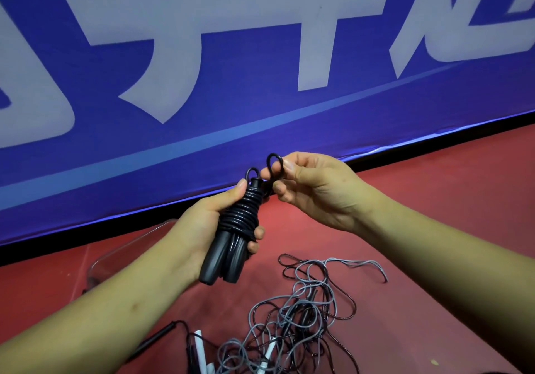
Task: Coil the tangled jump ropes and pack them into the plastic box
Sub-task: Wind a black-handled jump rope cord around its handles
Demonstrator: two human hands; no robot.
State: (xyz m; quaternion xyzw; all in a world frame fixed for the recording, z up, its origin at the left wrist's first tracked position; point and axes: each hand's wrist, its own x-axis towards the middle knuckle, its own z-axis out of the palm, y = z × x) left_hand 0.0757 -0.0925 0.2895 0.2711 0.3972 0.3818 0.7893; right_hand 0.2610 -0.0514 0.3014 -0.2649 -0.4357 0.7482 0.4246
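- The left hand [211, 223] is wrapped around a black jump rope bundle [234, 228]: two glossy black plastic handles side by side, bound near their upper ends by many tight turns of thin black cord. The thumb presses along the top of the bundle, and the fingertips curl around its far side.
- The right hand [312, 191] pinches a small loop of the same black cord [274, 162] between thumb and forefinger, just above the bundle's top; the other fingers are curled loosely beneath.
- Both hands hold the bundle in the air, above a red floor [434, 199].
- A clear plastic box [115, 257] sits on the floor to the left, largely hidden behind the left forearm (only its rim and one wall show).
- Below the hands, a tangled heap of grey and dark cords [301, 307] sprawls on the floor, well apart from the held bundle.
- At the bottom edge lie a slim black handle [156, 337] and white handles [202, 353], mixed into the tangle.
- A blue banner with large pale lettering [260, 55] stands behind the floor.
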